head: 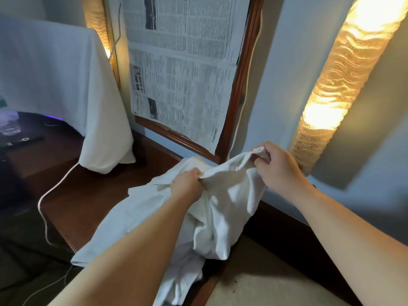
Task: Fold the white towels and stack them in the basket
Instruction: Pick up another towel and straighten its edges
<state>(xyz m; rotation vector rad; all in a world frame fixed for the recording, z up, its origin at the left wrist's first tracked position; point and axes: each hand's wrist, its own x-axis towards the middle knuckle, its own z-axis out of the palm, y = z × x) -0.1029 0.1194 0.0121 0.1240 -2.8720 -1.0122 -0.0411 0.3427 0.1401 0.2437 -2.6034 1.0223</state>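
I see both hands raised over the dark wooden table point(92, 191), and each one grips the same white towel point(223, 206). The left hand point(186, 181) pinches a fold of the cloth near the middle of the upper edge, its fingers curled tight on the fabric. The right hand point(278, 164) is further to the right and a little higher, and it holds a corner of the towel with curled fingers and thumb. Between the two hands the upper edge is pulled quite straight, and the rest of the towel hangs down in loose folds over the near edge of the table. Under it and to the left, more white cloth point(123, 219) lies flat on the table and reaches to the near side; I cannot tell if it is a second towel or part of the same one. Far behind the hands a wooden frame point(237, 85) leans at the wall, covered with newspaper point(181, 69). A lit lamp column point(344, 80) stands on the right. On the far left a white sheet point(55, 80) drapes over something, and a thin white cable point(53, 191) runs across the table
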